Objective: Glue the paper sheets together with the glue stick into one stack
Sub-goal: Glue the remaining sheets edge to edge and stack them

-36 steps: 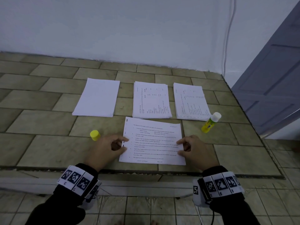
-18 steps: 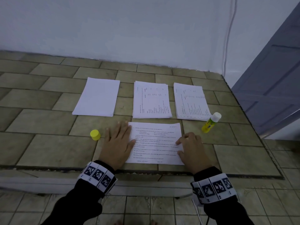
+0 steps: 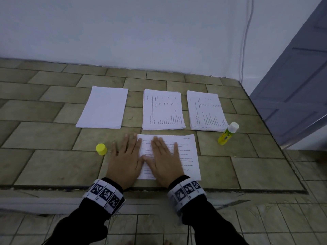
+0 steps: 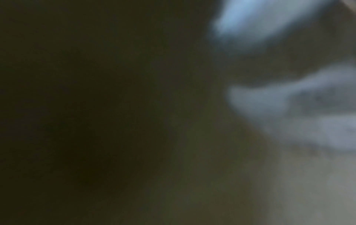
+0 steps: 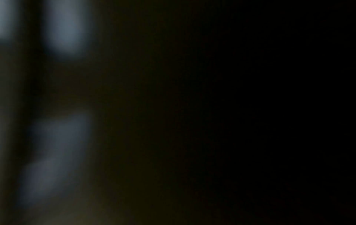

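Fingers (image 3: 157,144) of right hand (image 3: 163,161) flat on printed sheet (image 3: 187,156) (left hand (image 3: 123,161) beside).

Tiled bench (image 3: 44,137) bearing three paper stacks: blank (image 3: 103,107), printed middle (image 3: 163,110), printed right (image 3: 206,111). Nearer: a printed sheet (image 3: 187,154), yellow cap (image 3: 101,149) at left, uncapped glue stick (image 3: 228,133) at right.

A raised ledge of olive-green rectangular tiles (image 3: 44,135) runs along a plain white painted wall (image 3: 123,32). A thin white cable (image 3: 246,32) hangs down the wall near the corner. A grey-blue panelled door (image 3: 297,89) stands at the right. Paler floor tiles (image 3: 265,223) lie below the ledge.
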`<move>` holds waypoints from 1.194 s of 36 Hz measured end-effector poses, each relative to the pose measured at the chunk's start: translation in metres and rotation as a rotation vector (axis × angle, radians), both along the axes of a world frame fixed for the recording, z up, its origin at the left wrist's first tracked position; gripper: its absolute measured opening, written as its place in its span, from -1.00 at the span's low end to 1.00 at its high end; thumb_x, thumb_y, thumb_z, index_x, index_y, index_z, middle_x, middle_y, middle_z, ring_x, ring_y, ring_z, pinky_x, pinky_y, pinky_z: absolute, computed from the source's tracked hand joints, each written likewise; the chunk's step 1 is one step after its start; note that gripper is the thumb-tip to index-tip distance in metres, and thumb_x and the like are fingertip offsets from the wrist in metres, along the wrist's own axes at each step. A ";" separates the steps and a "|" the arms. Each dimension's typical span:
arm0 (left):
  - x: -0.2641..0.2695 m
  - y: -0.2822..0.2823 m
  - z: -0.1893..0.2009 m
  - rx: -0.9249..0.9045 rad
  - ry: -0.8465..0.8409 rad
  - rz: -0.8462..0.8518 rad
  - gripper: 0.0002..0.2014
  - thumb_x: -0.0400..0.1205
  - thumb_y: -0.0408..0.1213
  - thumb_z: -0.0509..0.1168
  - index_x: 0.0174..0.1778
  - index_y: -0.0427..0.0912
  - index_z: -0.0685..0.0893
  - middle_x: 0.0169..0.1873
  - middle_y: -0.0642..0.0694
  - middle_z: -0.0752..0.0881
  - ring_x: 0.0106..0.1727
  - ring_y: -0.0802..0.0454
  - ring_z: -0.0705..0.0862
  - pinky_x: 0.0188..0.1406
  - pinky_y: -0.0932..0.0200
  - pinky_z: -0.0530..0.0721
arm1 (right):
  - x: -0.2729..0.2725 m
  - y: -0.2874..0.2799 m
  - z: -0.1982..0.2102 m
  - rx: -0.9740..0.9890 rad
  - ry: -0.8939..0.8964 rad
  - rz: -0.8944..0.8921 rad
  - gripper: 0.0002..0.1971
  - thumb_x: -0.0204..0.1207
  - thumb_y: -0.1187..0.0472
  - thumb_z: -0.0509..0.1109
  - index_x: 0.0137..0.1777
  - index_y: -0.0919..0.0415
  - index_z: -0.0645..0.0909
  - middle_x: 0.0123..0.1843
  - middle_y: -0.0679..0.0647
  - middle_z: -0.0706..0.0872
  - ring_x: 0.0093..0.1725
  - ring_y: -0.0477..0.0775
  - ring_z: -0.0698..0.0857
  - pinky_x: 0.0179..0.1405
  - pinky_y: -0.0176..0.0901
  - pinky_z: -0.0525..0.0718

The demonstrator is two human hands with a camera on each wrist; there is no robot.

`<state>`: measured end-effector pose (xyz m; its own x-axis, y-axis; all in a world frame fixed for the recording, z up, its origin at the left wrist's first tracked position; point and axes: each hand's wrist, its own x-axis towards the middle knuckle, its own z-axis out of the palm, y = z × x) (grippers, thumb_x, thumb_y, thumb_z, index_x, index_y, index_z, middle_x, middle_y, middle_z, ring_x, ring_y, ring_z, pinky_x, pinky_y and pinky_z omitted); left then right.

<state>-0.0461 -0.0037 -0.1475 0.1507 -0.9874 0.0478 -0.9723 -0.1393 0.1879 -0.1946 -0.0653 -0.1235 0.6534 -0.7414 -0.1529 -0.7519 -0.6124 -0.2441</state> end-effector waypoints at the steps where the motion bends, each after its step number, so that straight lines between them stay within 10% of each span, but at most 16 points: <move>1: 0.000 0.000 0.001 0.003 -0.002 0.006 -0.33 0.77 0.10 -0.23 0.55 -0.29 0.46 0.57 -0.25 0.42 0.57 -0.29 0.36 0.39 -0.56 0.39 | -0.006 -0.006 -0.002 -0.029 0.018 -0.024 -0.04 0.34 -0.35 -0.66 0.71 0.12 -0.19 0.74 -0.03 -0.18 0.70 -0.07 -0.21 0.61 0.33 -0.33; 14: -0.001 0.000 -0.001 -0.014 -0.022 0.016 -0.32 0.75 0.11 -0.24 0.56 -0.27 0.45 0.59 -0.20 0.41 0.60 -0.27 0.34 0.44 -0.50 0.33 | -0.077 -0.027 0.003 -0.084 0.075 -0.427 -0.01 0.35 -0.35 -0.63 0.71 0.19 -0.15 0.75 0.04 -0.09 0.71 -0.01 -0.13 0.58 0.36 -0.30; 21: 0.000 0.000 -0.004 -0.040 -0.027 0.008 -0.32 0.77 0.11 -0.27 0.58 -0.26 0.43 0.60 -0.21 0.39 0.61 -0.27 0.33 0.45 -0.50 0.30 | -0.019 0.016 0.019 -0.024 -0.021 -0.081 -0.11 0.35 -0.30 -0.67 0.67 0.14 -0.38 0.66 0.02 -0.42 0.61 -0.01 -0.42 0.55 0.33 -0.44; 25: 0.001 0.001 -0.003 -0.029 -0.022 -0.017 -0.27 0.78 0.08 -0.36 0.54 -0.30 0.49 0.56 -0.29 0.43 0.56 -0.34 0.41 0.35 -0.56 0.41 | 0.008 0.021 0.004 0.025 -0.045 0.045 -0.07 0.38 -0.26 -0.64 0.71 0.16 -0.14 0.74 0.02 -0.19 0.65 -0.06 -0.33 0.58 0.38 -0.36; 29: 0.001 0.001 -0.004 -0.014 -0.022 -0.007 -0.30 0.78 0.08 -0.33 0.56 -0.29 0.45 0.58 -0.25 0.41 0.58 -0.31 0.38 0.39 -0.54 0.40 | -0.003 0.014 -0.010 -0.032 -0.005 0.008 -0.30 0.69 -0.22 -0.30 0.65 0.17 0.22 0.69 0.04 0.21 0.68 0.04 0.17 0.57 0.42 0.05; 36: 0.002 0.001 -0.005 -0.020 -0.018 0.009 -0.31 0.76 0.11 -0.31 0.63 -0.25 0.35 0.64 -0.24 0.31 0.65 -0.26 0.24 0.51 -0.49 0.27 | -0.077 -0.022 -0.011 -0.076 0.011 -0.184 -0.09 0.41 -0.40 -0.63 0.71 0.07 -0.22 0.71 -0.12 -0.27 0.67 -0.14 -0.26 0.62 0.23 -0.30; 43: 0.001 0.001 -0.004 -0.027 -0.029 0.003 -0.35 0.73 0.08 -0.15 0.60 -0.27 0.41 0.61 -0.26 0.36 0.63 -0.29 0.29 0.48 -0.51 0.29 | -0.100 -0.026 0.015 -0.107 0.241 -0.285 0.19 0.16 -0.35 -0.94 0.71 0.19 -0.12 0.75 0.07 -0.06 0.72 0.05 -0.07 0.58 0.43 -0.08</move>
<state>-0.0449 -0.0031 -0.1515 0.1520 -0.9852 0.0793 -0.9770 -0.1376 0.1630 -0.2942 -0.0914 -0.1090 0.3737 -0.9081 -0.1888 -0.9237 -0.3829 0.0138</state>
